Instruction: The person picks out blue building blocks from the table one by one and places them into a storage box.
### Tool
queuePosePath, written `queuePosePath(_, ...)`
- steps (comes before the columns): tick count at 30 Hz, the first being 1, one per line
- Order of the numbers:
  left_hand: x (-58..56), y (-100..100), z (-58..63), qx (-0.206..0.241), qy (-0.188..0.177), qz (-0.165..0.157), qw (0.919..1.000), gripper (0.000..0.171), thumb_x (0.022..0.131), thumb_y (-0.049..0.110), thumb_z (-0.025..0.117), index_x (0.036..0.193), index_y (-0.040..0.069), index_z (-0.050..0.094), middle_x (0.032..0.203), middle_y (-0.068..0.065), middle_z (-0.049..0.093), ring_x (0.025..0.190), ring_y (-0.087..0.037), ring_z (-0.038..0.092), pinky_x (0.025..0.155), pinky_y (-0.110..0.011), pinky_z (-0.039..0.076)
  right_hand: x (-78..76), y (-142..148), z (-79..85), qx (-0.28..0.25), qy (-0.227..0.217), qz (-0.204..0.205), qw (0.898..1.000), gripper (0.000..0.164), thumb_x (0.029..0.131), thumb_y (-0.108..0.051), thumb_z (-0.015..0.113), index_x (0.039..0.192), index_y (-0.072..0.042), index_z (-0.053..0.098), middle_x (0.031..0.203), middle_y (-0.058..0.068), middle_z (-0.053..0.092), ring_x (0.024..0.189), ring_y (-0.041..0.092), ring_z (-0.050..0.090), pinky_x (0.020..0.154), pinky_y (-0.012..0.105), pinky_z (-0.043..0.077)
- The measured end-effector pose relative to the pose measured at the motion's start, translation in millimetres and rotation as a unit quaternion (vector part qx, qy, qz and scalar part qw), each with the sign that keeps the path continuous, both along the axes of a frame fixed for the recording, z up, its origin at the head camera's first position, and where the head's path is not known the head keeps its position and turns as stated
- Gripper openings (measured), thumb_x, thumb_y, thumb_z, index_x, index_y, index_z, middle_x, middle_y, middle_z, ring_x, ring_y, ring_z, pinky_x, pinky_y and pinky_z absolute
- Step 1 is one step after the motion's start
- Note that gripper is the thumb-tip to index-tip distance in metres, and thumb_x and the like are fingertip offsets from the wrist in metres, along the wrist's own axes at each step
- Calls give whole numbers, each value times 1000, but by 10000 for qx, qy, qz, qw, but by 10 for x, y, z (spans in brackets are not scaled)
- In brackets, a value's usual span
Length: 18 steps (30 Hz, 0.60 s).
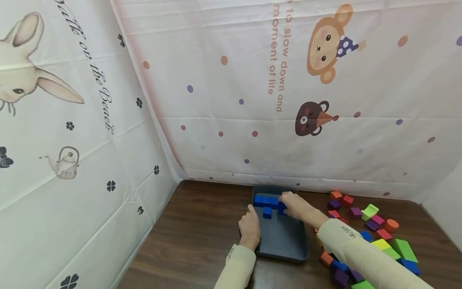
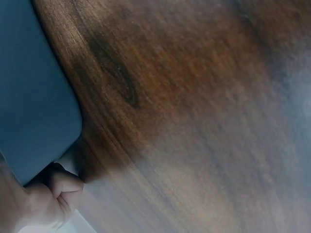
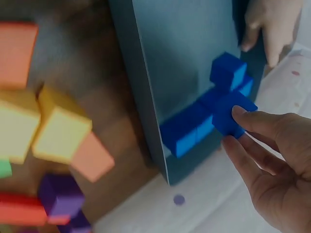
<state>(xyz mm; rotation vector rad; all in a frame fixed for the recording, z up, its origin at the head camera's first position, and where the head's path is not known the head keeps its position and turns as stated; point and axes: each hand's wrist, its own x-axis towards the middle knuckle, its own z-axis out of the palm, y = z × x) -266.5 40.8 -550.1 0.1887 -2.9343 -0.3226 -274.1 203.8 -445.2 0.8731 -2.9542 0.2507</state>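
A dark grey tray [image 1: 283,241] lies on the table, its left wall gripped by my left hand [image 1: 250,226], thumb inside the rim and fingers outside. Between the thumb and fingertips of my right hand [image 3: 282,167] a blue cube [image 3: 232,114] is pinched, held over the tray's far end. Several blue cubes [image 1: 266,200] form a row along the far wall inside the tray. One more blue cube [image 1: 267,212] sits just in front of that row. In the left wrist view only the outer tray wall and part of the left hand [image 2: 48,201] show.
Right of the tray, loose blocks lie scattered on the brown table [image 1: 202,224], among them a purple block [image 3: 60,194], an orange cylinder [image 1: 391,225] and a green block [image 1: 405,249]. The right forearm passes over some of them. A printed white cloth [image 1: 216,152] hangs behind the table.
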Motion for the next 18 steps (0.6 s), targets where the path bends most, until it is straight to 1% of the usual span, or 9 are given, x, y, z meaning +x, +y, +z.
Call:
queuePosePath(3,13,-41,-1,-34,-73,-45,10000,41,92,8,73,125,5,48,84,-12,74,70,-24,73,59,-36,57,11,-85,-109,-72,-257,-106,9996,32,83,6,78,114,8,70,111,23,70,105,39,69,84,46,59)
queuePosePath(6,12,-36,13,46,-95,-76,9999,42,93,7,71,128,4,49,88,-13,75,73,-24,74,60,-36,58,11,-109,-147,-59,-292,-140,9995,32,82,6,79,113,8,71,111,23,71,104,38,70,83,45,60)
queuePosePath(8,9,-38,10,105,17,-48,9999,42,93,5,70,130,4,49,90,-13,75,74,-25,74,61,-37,58,-1,-123,-154,-53,-282,-110,9995,31,81,6,79,111,9,71,110,23,71,102,38,71,82,45,60)
queuePosePath(10,10,-42,13,137,194,-34,9997,46,91,4,71,132,3,50,90,-13,75,74,-25,74,62,-37,58,-26,-142,-150,-46,-333,-113,9994,31,81,7,79,110,9,71,110,24,71,104,38,70,83,46,59)
queuePosePath(13,12,-48,17,156,439,-26,9989,46,90,1,72,130,4,51,87,-13,74,74,-26,73,61,-37,58,-78,-176,-172,-46,-448,-110,9989,30,81,8,79,109,9,71,111,25,71,106,40,69,85,48,59)
queuePosePath(18,11,-55,14,435,460,-83,9980,35,93,-2,67,122,7,50,86,-15,73,74,-29,73,62,-40,58,-134,-206,-281,-155,-532,-134,9984,28,78,10,79,105,9,72,108,25,73,101,38,72,81,47,60)
